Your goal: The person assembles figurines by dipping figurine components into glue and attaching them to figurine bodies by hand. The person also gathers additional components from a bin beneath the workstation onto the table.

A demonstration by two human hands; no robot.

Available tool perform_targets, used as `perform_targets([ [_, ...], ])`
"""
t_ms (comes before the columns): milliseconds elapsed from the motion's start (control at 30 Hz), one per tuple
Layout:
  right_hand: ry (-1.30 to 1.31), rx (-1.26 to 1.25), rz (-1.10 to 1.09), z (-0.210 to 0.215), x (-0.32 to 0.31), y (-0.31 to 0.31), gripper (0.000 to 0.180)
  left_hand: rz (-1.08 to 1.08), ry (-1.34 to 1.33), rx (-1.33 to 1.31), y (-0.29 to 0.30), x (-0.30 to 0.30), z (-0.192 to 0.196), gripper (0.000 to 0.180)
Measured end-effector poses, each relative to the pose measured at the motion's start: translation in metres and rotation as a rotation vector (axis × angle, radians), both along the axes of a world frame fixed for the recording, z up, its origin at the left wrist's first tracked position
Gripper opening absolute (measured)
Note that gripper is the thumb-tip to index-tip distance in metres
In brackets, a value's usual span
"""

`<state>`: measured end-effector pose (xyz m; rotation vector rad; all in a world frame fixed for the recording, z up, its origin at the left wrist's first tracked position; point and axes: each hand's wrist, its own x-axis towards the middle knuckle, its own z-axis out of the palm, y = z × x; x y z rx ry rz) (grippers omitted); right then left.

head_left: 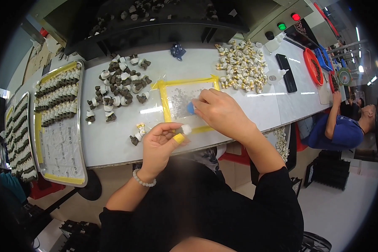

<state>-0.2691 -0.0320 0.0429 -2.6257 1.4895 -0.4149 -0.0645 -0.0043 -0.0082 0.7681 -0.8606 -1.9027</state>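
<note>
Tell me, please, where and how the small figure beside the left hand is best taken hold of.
Probably pinch the small figure at its white middle, between the dark and yellow ends, coming from the left: the left hand crowds its right side.

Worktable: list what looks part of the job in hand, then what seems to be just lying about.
Likely part of the job:
- white piece in the left hand
- yellow-taped patch beneath the right hand
- dark-and-white figures
- heaped yellow-and-white pieces
- metal tray

Probably just lying about:
- flat black device
- small dark-blue item
</note>
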Motion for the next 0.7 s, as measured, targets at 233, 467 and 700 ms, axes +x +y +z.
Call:
perform_targets([
  [233, -0.351, 0.081, -0.168, -0.009, -0.002, 0.011, 0.021, 0.022, 0.002, -0.003, 0.001, 0.001, 0.000, 0.022],
  [467, -0.796, 0.294, -0.269, -0.013, 0.002, 0.030, 0.023, 0.013, 0.008, 0.010, -0.001, 0.002, -0.002, 0.023],
  [700, -0.933, 0.441, -0.214, -0.011, 0.009, 0.038, 0.023, -0.022, 0.035, -0.019, -0.002, 0.004, -0.003, 0.025],
])
